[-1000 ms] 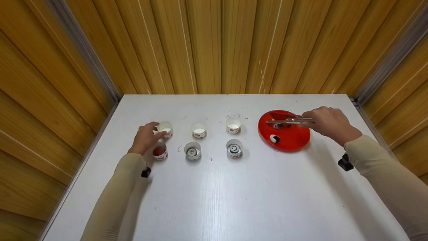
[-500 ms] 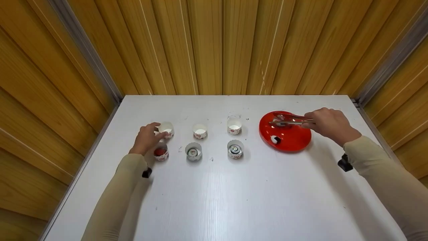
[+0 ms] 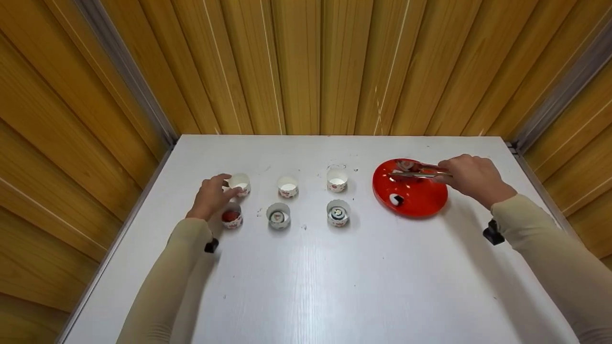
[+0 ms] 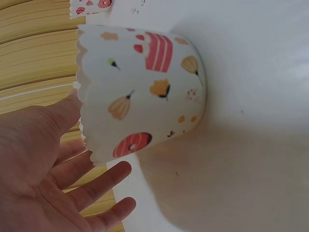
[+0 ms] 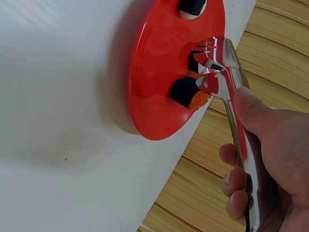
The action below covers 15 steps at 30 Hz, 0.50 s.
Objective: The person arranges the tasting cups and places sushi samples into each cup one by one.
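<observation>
The white worktop (image 3: 306,286) spreads broadly from the front cups to the near side. One red plate (image 3: 423,203) sits toward its right edge, a bare strip between them. Above the plate's back half, one pair of metal tongs (image 3: 420,175) runs crosswise, tips apart and pointing left, handles clamped in the right hand (image 3: 468,174). The left hand (image 3: 210,196), fingers apart, is at the back-left cup (image 3: 245,189); whether it grips cannot be told. Six paper cups (image 3: 288,193) stand in two rows of three. At least three sushi pieces (image 5: 183,92) lie on the plate
</observation>
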### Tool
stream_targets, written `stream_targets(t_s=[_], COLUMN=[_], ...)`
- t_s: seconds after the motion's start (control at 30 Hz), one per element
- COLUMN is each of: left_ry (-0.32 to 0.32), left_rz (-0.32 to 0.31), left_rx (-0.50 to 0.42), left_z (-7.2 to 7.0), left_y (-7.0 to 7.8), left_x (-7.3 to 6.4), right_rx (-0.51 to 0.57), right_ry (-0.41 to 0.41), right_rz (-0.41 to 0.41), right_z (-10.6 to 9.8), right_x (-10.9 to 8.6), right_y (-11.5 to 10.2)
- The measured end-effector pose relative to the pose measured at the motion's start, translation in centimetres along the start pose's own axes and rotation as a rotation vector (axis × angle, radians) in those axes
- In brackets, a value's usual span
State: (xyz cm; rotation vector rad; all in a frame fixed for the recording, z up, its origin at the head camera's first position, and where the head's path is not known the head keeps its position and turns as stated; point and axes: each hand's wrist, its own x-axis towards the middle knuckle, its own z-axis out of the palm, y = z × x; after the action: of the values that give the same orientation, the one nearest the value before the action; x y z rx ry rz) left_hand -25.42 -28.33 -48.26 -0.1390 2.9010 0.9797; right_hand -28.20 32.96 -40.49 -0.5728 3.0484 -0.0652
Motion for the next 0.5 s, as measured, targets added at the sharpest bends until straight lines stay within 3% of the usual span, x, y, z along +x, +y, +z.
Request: stream_targets(t_s=[0.37, 0.5], left_ry=[-0.016, -0.012], left_rz=[-0.033, -0.02], left_rx=[-0.024, -0.008], left_z=[0.16, 0.24], left_y=[0.15, 0.18], left_x=[0.09, 0.11], right_rx=[0.018, 0.006], right_ry=[-0.039, -0.001], right_rz=[0.028, -0.003], right_z=[0.3, 0.57], right_x=[0.29, 0.1], right_y=[0.04, 0.26])
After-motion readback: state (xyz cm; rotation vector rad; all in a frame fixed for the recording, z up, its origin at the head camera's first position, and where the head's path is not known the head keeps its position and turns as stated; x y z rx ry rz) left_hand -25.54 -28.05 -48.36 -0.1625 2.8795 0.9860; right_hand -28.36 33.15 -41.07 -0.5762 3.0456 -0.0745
